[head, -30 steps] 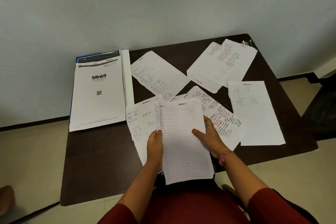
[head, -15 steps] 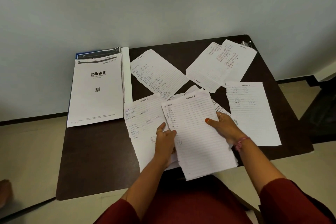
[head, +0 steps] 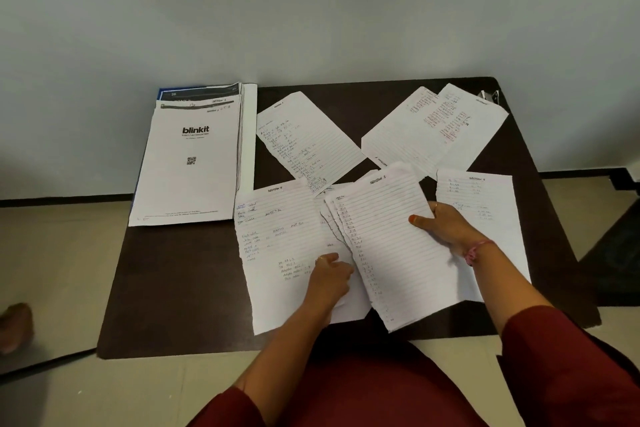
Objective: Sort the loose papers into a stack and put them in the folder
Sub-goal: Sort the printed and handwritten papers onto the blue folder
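Right hand (head: pixel 446 229) thumb clamped on a fanned stack (head: pixel 391 246) mid-table (head: pixel 180 288), left hand (head: pixel 330 276) with curled fingers on a sheet (head: pixel 284 253) beside it, grip unclear, folder (head: pixel 190 163) far left

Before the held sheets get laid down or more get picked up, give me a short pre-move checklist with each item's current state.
1. Right hand grips held sheets: ok.
2. Held sheets squared: not ok, left edges fanned.
3. Left hand holding paper: cannot tell, its fingers are hidden at the fanned edge, over the flat sheet.
4. Loose papers all gathered: not ok, far sheet lies apart.
5. Folder reachable: ok, at the table's left.
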Demonstrator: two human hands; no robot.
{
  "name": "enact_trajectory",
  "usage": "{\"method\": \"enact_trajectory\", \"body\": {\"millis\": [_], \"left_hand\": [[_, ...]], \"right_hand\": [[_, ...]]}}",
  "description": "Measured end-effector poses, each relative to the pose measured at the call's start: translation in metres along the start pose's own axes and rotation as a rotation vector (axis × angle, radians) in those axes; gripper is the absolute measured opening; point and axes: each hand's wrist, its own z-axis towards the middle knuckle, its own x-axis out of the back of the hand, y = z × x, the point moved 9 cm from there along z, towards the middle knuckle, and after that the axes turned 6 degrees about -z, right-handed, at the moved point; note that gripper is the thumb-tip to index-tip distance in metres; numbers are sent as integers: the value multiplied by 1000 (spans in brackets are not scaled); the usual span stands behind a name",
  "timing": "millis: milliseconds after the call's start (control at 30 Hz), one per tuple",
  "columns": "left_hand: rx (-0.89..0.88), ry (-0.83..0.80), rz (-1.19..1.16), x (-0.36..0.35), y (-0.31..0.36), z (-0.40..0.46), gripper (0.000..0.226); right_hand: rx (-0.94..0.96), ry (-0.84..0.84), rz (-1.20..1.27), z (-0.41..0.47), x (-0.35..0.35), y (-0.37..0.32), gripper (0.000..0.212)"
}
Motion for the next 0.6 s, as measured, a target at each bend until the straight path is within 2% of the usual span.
{"method": "enact_trajectory", "body": {"millis": [100, 233, 300, 433, 600], "left_hand": [[43, 8, -7, -9, -6, 4, 55], [77, 33, -72, -17, -9, 8, 56], [89, 48, -107, -19, -9, 9, 48], [87, 57, -108, -26, -6, 11, 8], [43, 80, -103, -32, -1, 11, 20]], "right_hand": [[32, -53, -94, 6, -6, -11, 21], [59, -95, -190, 14, -11, -17, 26], [91, -57, -281, 19, -10, -20, 30], [164, 29, -465, 23, -10, -30, 35], [184, 109, -694, 33, -14, -21, 44]]}}
